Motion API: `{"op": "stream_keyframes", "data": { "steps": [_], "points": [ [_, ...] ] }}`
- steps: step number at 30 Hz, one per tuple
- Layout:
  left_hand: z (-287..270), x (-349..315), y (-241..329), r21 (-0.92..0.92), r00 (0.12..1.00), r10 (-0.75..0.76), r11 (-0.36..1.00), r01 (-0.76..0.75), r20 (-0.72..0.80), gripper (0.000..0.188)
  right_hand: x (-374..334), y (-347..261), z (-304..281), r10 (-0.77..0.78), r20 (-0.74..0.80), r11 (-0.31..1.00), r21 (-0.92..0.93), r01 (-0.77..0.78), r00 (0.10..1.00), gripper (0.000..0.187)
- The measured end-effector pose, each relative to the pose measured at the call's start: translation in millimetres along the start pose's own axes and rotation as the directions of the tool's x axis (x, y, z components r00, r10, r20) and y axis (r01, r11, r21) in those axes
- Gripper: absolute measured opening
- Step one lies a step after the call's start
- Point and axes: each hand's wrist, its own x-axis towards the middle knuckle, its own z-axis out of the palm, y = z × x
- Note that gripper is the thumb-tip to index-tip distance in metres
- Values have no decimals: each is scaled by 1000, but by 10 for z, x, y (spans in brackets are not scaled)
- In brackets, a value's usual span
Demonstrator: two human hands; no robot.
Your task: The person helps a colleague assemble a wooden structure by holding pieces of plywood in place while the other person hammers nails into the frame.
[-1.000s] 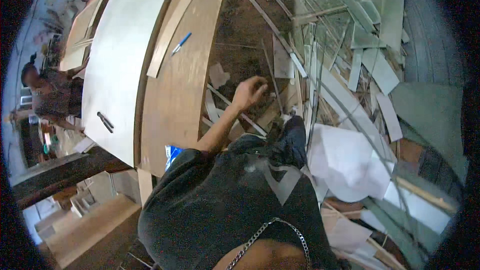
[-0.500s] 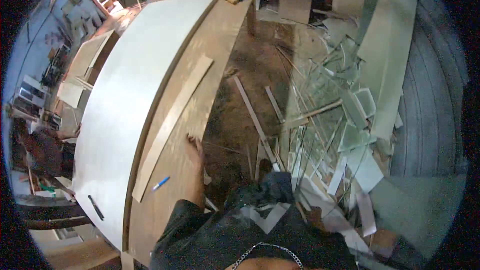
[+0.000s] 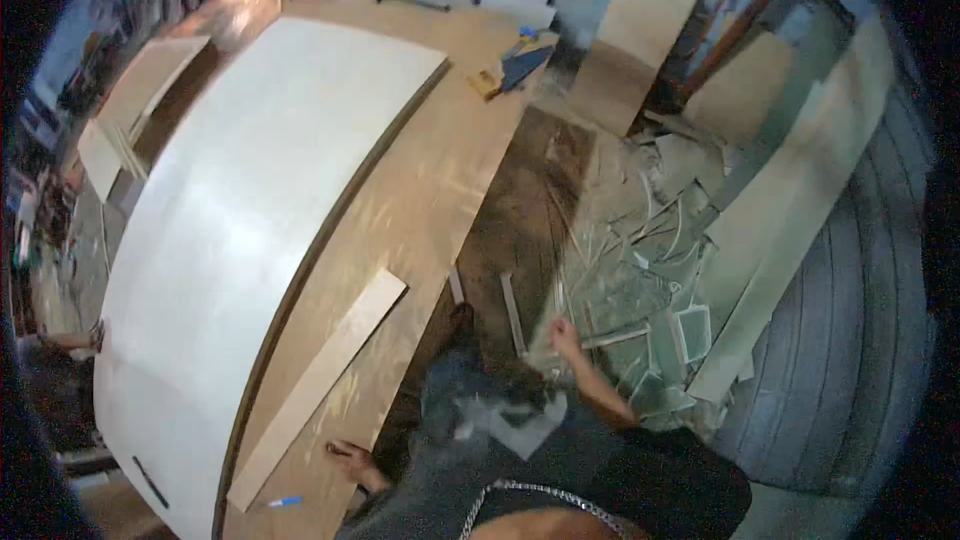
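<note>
My left hand (image 3: 352, 462) hovers over or rests on the near edge of the wooden table (image 3: 420, 170), fingers stretched and apart, holding nothing. Beside it lies a flat wooden strip (image 3: 320, 390), with a blue marker (image 3: 285, 502) near the strip's close end. My right hand (image 3: 563, 336) hangs over the floor to the right of my body, its fingers curled in and nothing visible in them. A large white panel (image 3: 240, 190) covers the table's left part, and a black pen (image 3: 151, 481) lies on its near end.
A handsaw (image 3: 515, 72) with a yellow handle lies at the table's far corner. Broken glass and offcuts (image 3: 650, 320) litter the floor to the right. Long boards (image 3: 800, 210) lean by the grey corrugated wall (image 3: 830, 340). Another person (image 3: 65, 390) is partly visible at far left.
I have moved forward along the table, so the saw and far wall appear larger. My right hand has come into sight. My left hand now appears lower, beside the strip's near half.
</note>
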Motion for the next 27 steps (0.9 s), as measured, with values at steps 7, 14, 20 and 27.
{"op": "stream_keyframes", "data": {
  "steps": [7, 14, 20, 27],
  "points": [
    [-374, -128, 604, 236, 979, -12, 970, 61, -204, 48, 1210, -1361, -11, -219, 37, 973, 79, 215, 975, 9],
    [115, -679, 1591, 209, 910, -177, 940, 269, -376, 49, 4231, -4010, 714, -681, 9, 732, 11, 681, 732, 17],
    [1039, -1498, 2764, 63, 842, -380, 899, 434, -383, 49, 6542, -5750, 998, -691, 89, 642, -382, 665, 717, 34],
    [1614, -2589, 4207, -207, 640, -766, 617, 759, 60, 50, 7756, -6211, 1354, -559, 234, 449, -722, 527, 796, 50]
  ]
}}
